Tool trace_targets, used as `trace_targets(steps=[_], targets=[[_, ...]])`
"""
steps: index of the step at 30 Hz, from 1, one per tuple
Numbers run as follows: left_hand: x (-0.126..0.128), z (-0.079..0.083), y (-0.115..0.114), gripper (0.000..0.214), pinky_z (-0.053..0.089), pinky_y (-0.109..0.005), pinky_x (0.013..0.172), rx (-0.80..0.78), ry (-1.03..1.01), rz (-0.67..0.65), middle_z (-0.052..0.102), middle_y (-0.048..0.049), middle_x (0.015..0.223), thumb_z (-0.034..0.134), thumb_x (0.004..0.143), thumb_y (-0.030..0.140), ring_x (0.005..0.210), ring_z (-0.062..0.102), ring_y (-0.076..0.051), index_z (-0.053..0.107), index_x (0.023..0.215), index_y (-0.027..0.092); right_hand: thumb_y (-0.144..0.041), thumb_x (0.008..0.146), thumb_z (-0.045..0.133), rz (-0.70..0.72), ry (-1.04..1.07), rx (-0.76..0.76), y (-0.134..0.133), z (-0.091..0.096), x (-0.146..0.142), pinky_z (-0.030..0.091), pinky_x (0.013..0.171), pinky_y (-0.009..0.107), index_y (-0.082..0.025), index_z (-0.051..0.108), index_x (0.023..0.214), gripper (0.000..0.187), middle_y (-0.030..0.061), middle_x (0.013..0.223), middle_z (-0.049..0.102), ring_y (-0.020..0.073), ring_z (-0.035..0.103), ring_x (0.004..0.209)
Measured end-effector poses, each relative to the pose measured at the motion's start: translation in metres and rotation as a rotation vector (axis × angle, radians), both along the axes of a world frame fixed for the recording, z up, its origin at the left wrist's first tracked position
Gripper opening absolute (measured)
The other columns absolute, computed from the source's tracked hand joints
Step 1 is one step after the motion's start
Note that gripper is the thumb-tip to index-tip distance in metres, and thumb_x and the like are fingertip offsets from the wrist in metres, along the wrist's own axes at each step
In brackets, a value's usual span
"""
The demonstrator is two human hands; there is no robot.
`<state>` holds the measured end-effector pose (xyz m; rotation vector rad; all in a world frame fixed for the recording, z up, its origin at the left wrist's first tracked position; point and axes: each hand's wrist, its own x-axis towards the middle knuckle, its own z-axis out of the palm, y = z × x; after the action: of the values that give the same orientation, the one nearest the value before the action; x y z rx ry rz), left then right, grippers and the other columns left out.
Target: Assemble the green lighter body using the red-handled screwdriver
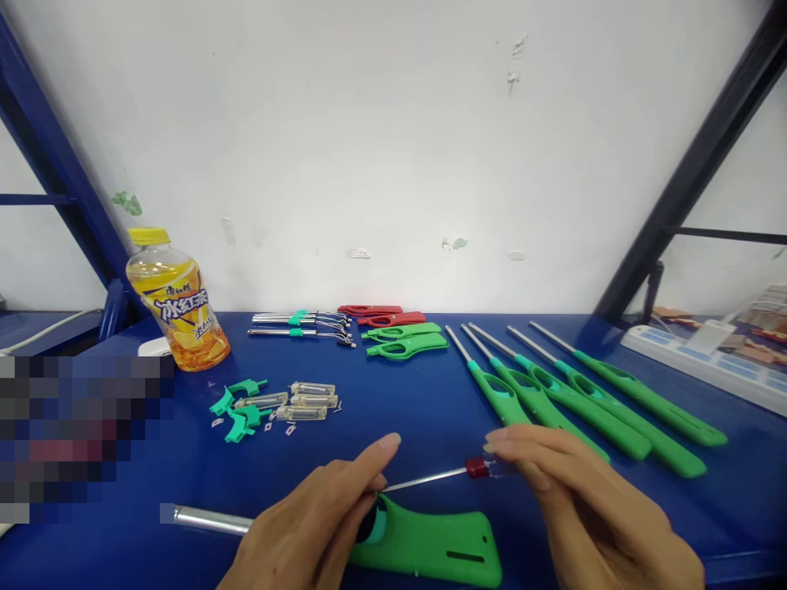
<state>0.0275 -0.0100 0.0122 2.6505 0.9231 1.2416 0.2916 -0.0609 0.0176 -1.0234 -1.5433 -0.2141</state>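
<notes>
My left hand [320,520] is closed on a green long-nosed gas lighter [436,541] lying at the table's front; its metal tube [212,519] points left from under the hand. My right hand [596,508] pinches the handle of a screwdriver [434,478], whose collar is dark red. The screwdriver's shaft runs left to my left fingertips at the lighter's upper edge. My left fingers hide the tip, so I cannot tell just what it touches. Several more green lighters [590,410] lie fanned out behind my right hand.
Green triggers [246,416] and clear fuel tanks [307,401] lie left of centre. Behind them are metal tubes with wires [298,332], red handle shells [381,318] and green handle shells [409,344]. An iced tea bottle [178,303] stands left; a power strip [701,360] lies right.
</notes>
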Motion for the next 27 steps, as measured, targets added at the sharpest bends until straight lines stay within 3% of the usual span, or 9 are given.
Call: trace_targets(steps=[8, 15, 20, 27], targets=[[0.0005, 0.0012, 0.0005, 0.045, 0.057, -0.003, 0.087, 0.019, 0.021, 0.021, 0.085, 0.0149, 0.108, 0.040, 0.121, 0.044, 0.095, 0.084, -0.002, 0.037, 0.166, 0.048, -0.007, 0.106, 0.065, -0.012, -0.041, -0.007, -0.0043, -0.0012, 0.0031, 0.065, 0.090, 0.017, -0.031, 0.081, 0.110, 0.029, -0.0038, 0.108, 0.084, 0.0126, 0.084, 0.093], [0.0000, -0.0002, -0.0018, 0.043, 0.060, -0.005, 0.074, 0.003, 0.015, -0.008, 0.086, 0.0108, 0.105, 0.038, 0.121, 0.042, 0.091, 0.085, -0.006, 0.039, 0.165, 0.046, -0.006, 0.105, 0.065, 0.002, -0.054, 0.003, -0.0017, -0.0015, 0.0026, 0.066, 0.089, 0.019, -0.029, 0.081, 0.110, 0.029, -0.0024, 0.109, 0.084, 0.0138, 0.084, 0.091], [-0.0002, -0.0024, -0.0035, 0.041, 0.062, -0.008, 0.083, -0.016, 0.012, 0.056, 0.086, 0.0125, 0.108, 0.040, 0.121, 0.046, 0.094, 0.085, -0.007, 0.043, 0.162, 0.048, -0.004, 0.103, 0.065, 0.010, -0.012, 0.011, -0.0035, -0.0003, 0.0012, 0.067, 0.085, 0.019, -0.028, 0.081, 0.108, 0.029, -0.0022, 0.105, 0.084, 0.0149, 0.084, 0.091], [-0.0018, -0.0008, -0.0011, 0.045, 0.062, -0.008, 0.080, -0.011, 0.039, -0.013, 0.086, 0.0108, 0.110, 0.040, 0.121, 0.042, 0.095, 0.085, -0.007, 0.038, 0.166, 0.047, -0.006, 0.105, 0.066, 0.036, -0.043, -0.014, -0.0042, 0.0017, 0.0040, 0.066, 0.088, 0.018, -0.028, 0.080, 0.108, 0.026, -0.0019, 0.106, 0.084, 0.0138, 0.084, 0.092]])
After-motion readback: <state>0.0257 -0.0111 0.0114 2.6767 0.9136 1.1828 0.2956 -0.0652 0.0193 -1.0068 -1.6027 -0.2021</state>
